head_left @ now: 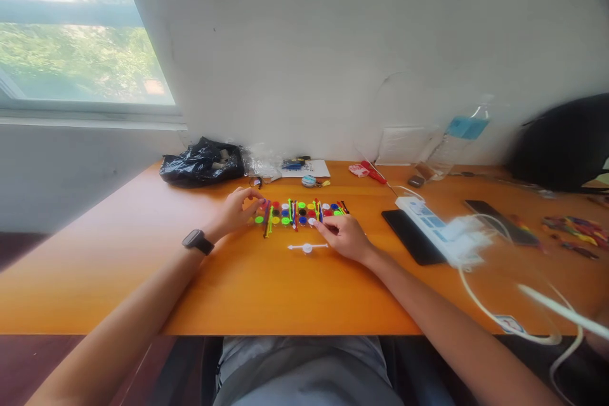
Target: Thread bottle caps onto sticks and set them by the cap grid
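Rows of small coloured discs (302, 212) lie on the wooden table, with bundles of thin coloured plastic sticks (294, 216) laid between them. My left hand (239, 208) is at the left end of the rows. Its fingers are apart and arched, with the tips beside a purple and dark stick (267, 219). At the near side of the rows, my right hand (346, 236) has its fingers curled and its thumb and forefinger tips at a white disc (312, 222). A white arrow-shaped stick with a round white disc (307, 248) on its middle lies closer to me.
Behind the rows are a black plastic bag (202, 162), clear wrappers, a paper sheet (318, 169) and a small round tin (309, 181). To the right lie a red-handled tool (373, 172), a dark phone (412, 238), a white power strip (428, 225) with cables, and a colourful pile (578, 228).
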{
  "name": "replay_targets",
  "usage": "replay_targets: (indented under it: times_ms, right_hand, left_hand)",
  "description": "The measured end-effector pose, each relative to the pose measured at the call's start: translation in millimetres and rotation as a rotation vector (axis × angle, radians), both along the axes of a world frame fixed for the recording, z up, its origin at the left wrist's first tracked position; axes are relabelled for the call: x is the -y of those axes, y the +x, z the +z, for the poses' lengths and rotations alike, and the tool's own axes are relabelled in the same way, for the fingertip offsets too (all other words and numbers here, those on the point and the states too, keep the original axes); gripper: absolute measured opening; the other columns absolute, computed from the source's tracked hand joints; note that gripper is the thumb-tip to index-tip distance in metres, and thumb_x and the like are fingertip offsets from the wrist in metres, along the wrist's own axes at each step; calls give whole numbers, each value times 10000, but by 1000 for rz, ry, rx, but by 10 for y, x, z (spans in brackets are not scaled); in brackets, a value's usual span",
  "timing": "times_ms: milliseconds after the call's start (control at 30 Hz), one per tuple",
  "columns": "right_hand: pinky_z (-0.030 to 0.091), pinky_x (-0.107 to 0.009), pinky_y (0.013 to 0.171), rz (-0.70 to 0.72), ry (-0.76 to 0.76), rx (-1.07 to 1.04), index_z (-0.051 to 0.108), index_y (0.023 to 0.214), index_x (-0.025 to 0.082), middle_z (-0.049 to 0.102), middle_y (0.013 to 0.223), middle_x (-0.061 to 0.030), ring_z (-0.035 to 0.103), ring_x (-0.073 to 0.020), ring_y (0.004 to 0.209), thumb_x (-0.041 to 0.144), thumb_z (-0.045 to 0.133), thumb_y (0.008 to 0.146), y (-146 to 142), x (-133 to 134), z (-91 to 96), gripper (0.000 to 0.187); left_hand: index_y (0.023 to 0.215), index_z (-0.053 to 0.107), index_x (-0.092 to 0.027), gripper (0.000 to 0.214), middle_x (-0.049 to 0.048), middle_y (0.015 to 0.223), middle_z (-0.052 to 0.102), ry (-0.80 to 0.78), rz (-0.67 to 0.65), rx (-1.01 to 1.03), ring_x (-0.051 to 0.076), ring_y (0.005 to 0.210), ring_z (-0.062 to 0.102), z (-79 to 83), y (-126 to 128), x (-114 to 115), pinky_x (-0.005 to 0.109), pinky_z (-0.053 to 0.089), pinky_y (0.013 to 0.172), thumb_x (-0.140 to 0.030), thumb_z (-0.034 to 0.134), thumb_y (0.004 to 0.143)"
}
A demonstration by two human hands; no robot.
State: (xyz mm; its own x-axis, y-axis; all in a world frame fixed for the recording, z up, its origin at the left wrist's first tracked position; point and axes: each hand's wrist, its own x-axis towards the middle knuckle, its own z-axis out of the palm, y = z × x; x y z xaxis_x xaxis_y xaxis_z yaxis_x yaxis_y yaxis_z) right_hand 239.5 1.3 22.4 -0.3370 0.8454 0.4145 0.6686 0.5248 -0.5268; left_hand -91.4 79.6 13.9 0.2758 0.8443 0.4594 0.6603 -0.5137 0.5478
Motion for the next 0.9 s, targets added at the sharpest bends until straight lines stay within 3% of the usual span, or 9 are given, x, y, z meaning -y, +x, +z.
replay_targets:
  times_ms: [167, 267, 367, 467, 633, 767, 900]
  right_hand:
    - [267, -292, 570, 17, 41, -24, 350, 591, 206, 377, 554, 33, 335, -129, 544, 445, 535, 1031, -23, 17, 4, 534]
    - [324, -287, 595, 37, 64, -60, 481, 645, 214, 485, 598, 18, 426, -144, 568, 409, 533, 1039, -45, 28, 12, 443]
    - [424, -294, 692, 67, 76, -124, 659, 922, 222, 677, 805, -33, 596, -184, 708, 318, 463, 1065, -63, 31, 11, 261]
    - [476, -312, 767, 100, 83, -147, 665, 1119, 238, 725, 999, -61, 652, -203, 824, 276, 486, 1050, -66, 35, 9, 196]
    - [494, -324, 770, 280, 53, 1, 669, 951, 225, 686, 887, -39, 631, -206, 821, 308, 751, 893, -68, 80, 23, 130]
    - [479, -309, 714, 330, -39, 100, 663, 902, 220, 699, 866, -34, 630, -195, 790, 263, 719, 900, -90, 108, 11, 71]
    - [439, -292, 677, 249, -31, 159, 636, 870, 215, 692, 845, -30, 610, -183, 756, 227, 693, 888, -78, 92, 16, 60]
  left_hand:
    - [978, 681, -205, 228, 33, 914, 715, -46, -57, 100, 166, 764, 594, 88, 136, 146, 286, 454, 683, -412, 590, 999]
    - [989, 676, -200, 217, 35, 943, 728, -54, -113, 175, 156, 761, 603, 128, 273, 257, 276, 473, 687, -408, 612, 1001]
    - [981, 664, -192, 201, 56, 992, 727, -5, -203, 197, 155, 786, 615, 155, 416, 373, 282, 499, 722, -389, 630, 1003]
    - [983, 659, -190, 163, 77, 1022, 704, 98, -288, 172, 170, 847, 631, 174, 517, 475, 299, 524, 781, -351, 642, 1000]
    - [1141, 666, -208, 163, 84, 1048, 695, 135, -306, 108, 193, 929, 666, 165, 546, 537, 314, 538, 845, -302, 600, 1025]
    - [1147, 683, -213, 180, 91, 1063, 712, 136, -312, 86, 202, 941, 671, 141, 523, 513, 328, 543, 859, -306, 568, 1043]
    - [1129, 708, -219, 173, 85, 1027, 741, 191, -320, 47, 226, 956, 654, 141, 517, 503, 368, 532, 881, -306, 595, 1031]
